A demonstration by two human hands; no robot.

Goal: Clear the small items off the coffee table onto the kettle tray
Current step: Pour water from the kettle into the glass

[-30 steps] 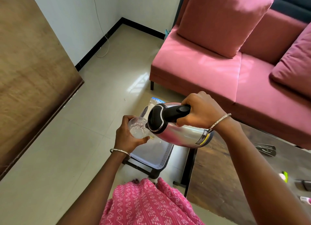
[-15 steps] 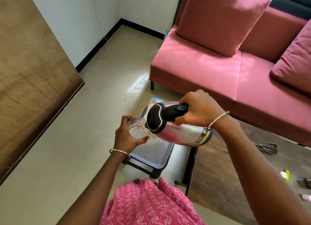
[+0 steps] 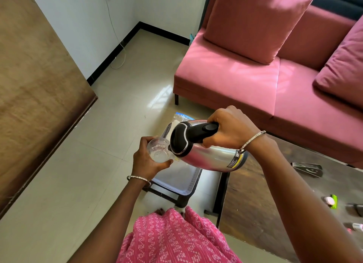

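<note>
The coffee table [image 3: 255, 203] fills the near right, and nothing on it looks cleared yet. The step in hand seems to be a pour, a side job before the clearing proper. Just left of the table, on a low dark stand, sits the kettle tray [image 3: 193, 186], pale and partly hidden under the hands. Above it the steel kettle [image 3: 208, 154] is tipped almost flat, with its spout to the left meeting the rim of a clear glass [image 3: 158, 150]. Any stream of water is too fine to make out.

The right hand [image 3: 229, 127] grips the kettle's black handle with its fingers [image 3: 208, 144] curled fully round it. The left hand [image 3: 145, 160] cups the glass, with fingers wrapped over the far side and the thumb [image 3: 168, 162] pressed on the near wall.

At least 4 small items lie on the far right of the table, well apart from the tray:
- a flat grey piece [image 3: 307, 169]
- a green-and-white piece [image 3: 331, 201]
- a dark piece [image 3: 356, 207] at the frame edge
- a small pink-and-white piece [image 3: 356, 226]

In my judgement the next move is to level the kettle and set it and the glass down. That frees both hands to reach right and pinch up each piece.
</note>
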